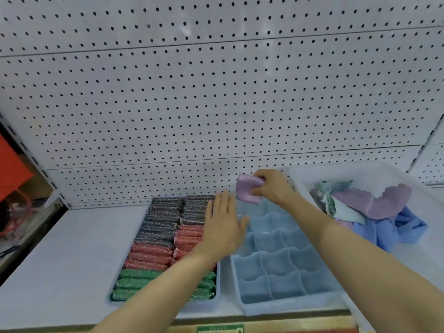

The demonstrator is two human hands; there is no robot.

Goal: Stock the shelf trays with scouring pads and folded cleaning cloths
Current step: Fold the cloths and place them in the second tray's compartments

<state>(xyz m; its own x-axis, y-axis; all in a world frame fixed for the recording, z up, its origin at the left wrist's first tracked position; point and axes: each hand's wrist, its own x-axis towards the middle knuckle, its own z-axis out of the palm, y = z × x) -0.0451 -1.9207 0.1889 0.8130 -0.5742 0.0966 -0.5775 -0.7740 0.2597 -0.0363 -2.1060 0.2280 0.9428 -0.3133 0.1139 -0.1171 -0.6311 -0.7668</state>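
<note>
The head view looks down on a white shelf (60, 255) backed by a pegboard wall (216, 92). The right hand (271, 186) pinches a folded pink cloth (248, 191) between thumb and curled fingers, holding it above the far end of a blue divided tray (283, 306), whose visible compartments hold nothing. The left hand (222, 224) is flat with fingers straight and together, holding nothing, over the gap between the two trays. Beneath its arm sits a clear tray (216, 301) packed with two rows of scouring pads (153, 239): grey at the back, red in the middle, green at the front. To the right, a white tub (360, 171) holds a loose heap of cloths (374, 207) in purple, pale green and blue. A red panel (12, 169) shows at the far left.
</note>
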